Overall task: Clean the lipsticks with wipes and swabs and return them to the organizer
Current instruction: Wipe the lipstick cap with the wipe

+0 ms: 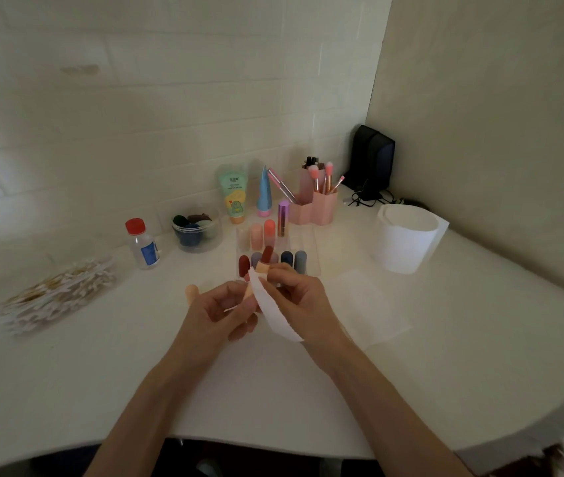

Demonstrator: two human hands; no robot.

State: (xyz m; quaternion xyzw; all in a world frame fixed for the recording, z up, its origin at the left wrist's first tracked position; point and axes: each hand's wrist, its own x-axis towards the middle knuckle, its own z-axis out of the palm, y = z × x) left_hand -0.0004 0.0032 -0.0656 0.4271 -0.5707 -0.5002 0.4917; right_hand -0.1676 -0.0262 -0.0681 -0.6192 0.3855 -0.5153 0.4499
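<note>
My left hand (216,313) grips the peach base of an uncapped lipstick (266,255), whose dark red tip points up and away from me. My right hand (296,292) pinches a white wipe (272,313) that curls round the lipstick's middle and hangs down between both hands. A peach cap (191,292) lies on the table just left of my left hand. Behind the hands stands the clear organizer (309,247), holding two rows of capped lipsticks in pink, orange, red, grey and blue. A pile of cotton swabs (56,294) lies at the far left.
A flat wipe sheet (368,306) lies right of my hands, with a white wipe canister (406,241) behind it. A red-capped bottle (142,244), a sponge jar (198,232), two tubes and a pink brush holder (320,204) line the wall. A black speaker (371,160) fills the corner.
</note>
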